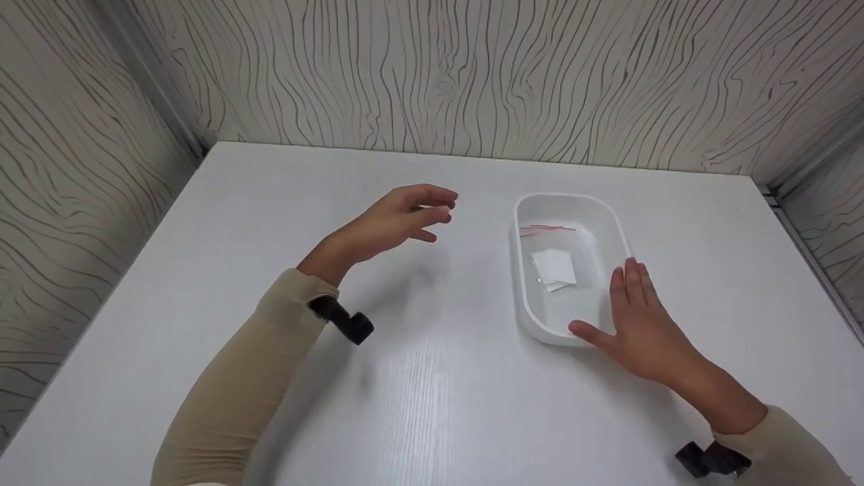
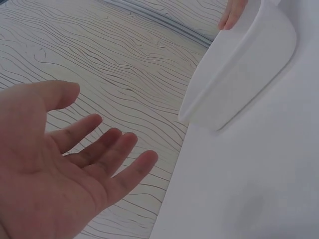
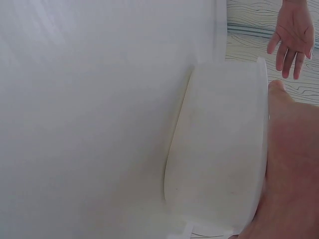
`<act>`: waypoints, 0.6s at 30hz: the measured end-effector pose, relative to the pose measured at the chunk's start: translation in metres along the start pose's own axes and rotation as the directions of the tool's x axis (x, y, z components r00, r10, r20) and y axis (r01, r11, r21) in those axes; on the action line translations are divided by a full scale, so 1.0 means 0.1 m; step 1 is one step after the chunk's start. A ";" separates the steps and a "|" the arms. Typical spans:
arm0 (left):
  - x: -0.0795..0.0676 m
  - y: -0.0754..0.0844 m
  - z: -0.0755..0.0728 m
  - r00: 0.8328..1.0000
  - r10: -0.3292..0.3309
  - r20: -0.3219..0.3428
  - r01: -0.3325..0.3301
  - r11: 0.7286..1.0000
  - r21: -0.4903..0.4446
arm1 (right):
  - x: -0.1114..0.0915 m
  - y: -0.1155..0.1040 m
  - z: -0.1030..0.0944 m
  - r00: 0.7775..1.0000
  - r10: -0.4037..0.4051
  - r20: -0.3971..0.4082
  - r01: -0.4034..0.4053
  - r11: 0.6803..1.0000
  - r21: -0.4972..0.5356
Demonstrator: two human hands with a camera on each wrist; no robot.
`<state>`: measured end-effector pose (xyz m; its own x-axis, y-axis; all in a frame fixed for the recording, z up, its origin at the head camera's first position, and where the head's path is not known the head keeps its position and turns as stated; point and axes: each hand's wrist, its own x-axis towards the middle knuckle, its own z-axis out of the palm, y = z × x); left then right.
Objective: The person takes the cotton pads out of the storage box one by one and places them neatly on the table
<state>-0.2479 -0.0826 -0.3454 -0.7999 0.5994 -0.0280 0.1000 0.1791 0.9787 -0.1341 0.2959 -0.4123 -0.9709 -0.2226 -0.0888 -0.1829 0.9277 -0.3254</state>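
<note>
A white rounded rectangular container (image 1: pixel 533 322) stands on the table, right of the middle. Inside it lie small white square pieces (image 1: pixel 555 268) and thin red strips (image 1: pixel 547 228) by its left wall. My right hand (image 1: pixel 641 334) rests on the container's near right rim, fingers straight along the side and thumb at the near edge; the right wrist view shows the palm (image 3: pixel 291 149) against the rim. To the left of the container my left hand (image 1: pixel 391 223) hovers over the table, holding nothing, its fingers loosely bent and apart in the left wrist view.
The white table (image 1: pixel 418 405) reaches back to a wood-grain patterned wall (image 1: pixel 432 74). Similar panels flank it, with metal strips (image 1: pixel 145 74) at the corners. A black wrist camera (image 1: pixel 344 320) is strapped on the left sleeve, another camera (image 1: pixel 712 461) on the right.
</note>
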 end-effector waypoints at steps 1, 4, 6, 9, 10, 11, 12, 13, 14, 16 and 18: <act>0.02 0.02 0.01 1.000 -0.007 0.007 0.007 1.000 0.004 | 0.00 0.00 0.00 1.000 0.000 0.000 0.000 1.000 0.001; 0.08 0.09 0.05 0.999 -0.026 0.025 0.025 0.999 0.023 | 0.01 0.00 0.00 1.000 0.002 0.004 -0.002 1.000 0.000; 0.12 0.13 0.07 0.999 -0.035 0.032 0.034 0.999 0.027 | 0.01 0.00 0.01 1.000 0.009 0.010 -0.009 1.000 -0.001; 0.19 0.17 0.11 0.999 -0.045 0.030 0.045 0.999 0.023 | 0.02 0.00 0.01 1.000 0.015 0.014 -0.015 1.000 -0.006; 0.21 0.19 0.12 0.998 -0.049 0.029 0.048 0.999 0.018 | 0.02 -0.01 0.01 1.000 0.017 0.016 -0.017 1.000 -0.006; 0.23 0.20 0.14 0.998 -0.051 0.028 0.050 0.999 0.014 | 0.02 -0.01 0.01 1.000 0.019 0.017 -0.018 1.000 -0.005; 0.26 0.22 0.15 0.998 -0.053 0.028 0.052 0.999 0.014 | 0.02 -0.01 0.01 1.000 0.018 0.017 -0.018 1.000 -0.006; 0.28 0.23 0.17 0.998 -0.055 0.027 0.055 0.998 0.012 | 0.02 -0.01 0.01 1.000 0.018 0.017 -0.018 1.000 -0.007; 0.30 0.24 0.19 0.998 -0.058 0.027 0.058 0.998 0.006 | 0.02 -0.01 0.00 1.000 0.019 0.017 -0.019 1.000 -0.008; 0.35 0.25 0.23 0.998 -0.063 0.028 0.063 0.998 0.002 | 0.02 -0.01 0.00 1.000 0.020 0.019 -0.020 1.000 -0.006; 0.40 0.26 0.27 0.997 -0.066 0.027 0.066 0.998 0.000 | 0.02 -0.01 0.00 1.000 0.021 0.020 -0.021 1.000 -0.005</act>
<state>-0.2616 -0.0332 -0.3270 -0.7886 0.6071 -0.0978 0.0471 0.2182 0.9748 -0.1355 0.2943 -0.4120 -0.9712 -0.2092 -0.1141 -0.1637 0.9336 -0.3187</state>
